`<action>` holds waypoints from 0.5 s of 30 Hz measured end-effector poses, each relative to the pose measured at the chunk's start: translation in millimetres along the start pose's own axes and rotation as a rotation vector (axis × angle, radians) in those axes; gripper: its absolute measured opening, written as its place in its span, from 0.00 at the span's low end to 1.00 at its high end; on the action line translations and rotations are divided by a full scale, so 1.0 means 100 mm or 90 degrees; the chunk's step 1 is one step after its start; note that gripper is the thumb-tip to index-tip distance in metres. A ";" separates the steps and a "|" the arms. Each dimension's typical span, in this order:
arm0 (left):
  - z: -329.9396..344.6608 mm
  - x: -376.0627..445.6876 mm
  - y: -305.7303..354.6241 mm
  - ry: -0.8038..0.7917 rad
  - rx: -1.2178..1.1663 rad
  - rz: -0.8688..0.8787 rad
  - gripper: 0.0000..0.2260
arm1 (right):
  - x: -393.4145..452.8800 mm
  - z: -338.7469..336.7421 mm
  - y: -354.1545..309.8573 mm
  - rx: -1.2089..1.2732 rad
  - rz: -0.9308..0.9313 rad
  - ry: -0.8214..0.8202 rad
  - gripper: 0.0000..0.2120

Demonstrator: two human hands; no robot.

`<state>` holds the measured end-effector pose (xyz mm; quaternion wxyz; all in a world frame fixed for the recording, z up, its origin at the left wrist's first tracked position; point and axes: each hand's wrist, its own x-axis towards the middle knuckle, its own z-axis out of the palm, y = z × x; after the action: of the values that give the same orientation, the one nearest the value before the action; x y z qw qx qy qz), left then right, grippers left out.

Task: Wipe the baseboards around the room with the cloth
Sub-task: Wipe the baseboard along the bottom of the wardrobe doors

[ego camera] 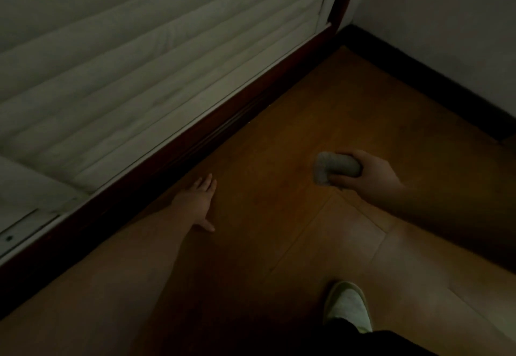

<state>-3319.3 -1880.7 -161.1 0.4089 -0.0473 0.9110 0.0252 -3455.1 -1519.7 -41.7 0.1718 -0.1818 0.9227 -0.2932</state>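
Observation:
In dim light, my right hand grips a bunched grey cloth above the wooden floor, away from both walls. My left hand stretches forward with straight fingers and holds nothing, a short way from the dark reddish baseboard that runs diagonally under a pale ribbed panel. A second dark baseboard runs along the right wall; the two meet in the corner at the top.
The pale ribbed panel fills the upper left. A plain light wall stands at the upper right. The wooden floor lies between them. My foot in a light shoe is planted at the bottom centre.

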 end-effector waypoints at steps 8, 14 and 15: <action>0.13 -0.01 -0.09 0.014 -0.012 0.003 0.61 | 0.75 0.57 0.56 0.112 -0.027 0.067 0.25; 0.08 0.01 -0.16 -0.010 -0.015 0.005 0.54 | 1.62 1.21 0.41 0.162 -0.053 0.045 0.25; 0.06 0.01 -0.18 -0.009 -0.025 0.013 0.49 | 1.73 1.30 0.37 0.155 -0.068 0.039 0.26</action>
<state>-3313.5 -1898.0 -166.3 0.4139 -0.0460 0.9079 0.0476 -3560.1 -1628.8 -200.7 0.1484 -0.1996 0.8741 -0.4172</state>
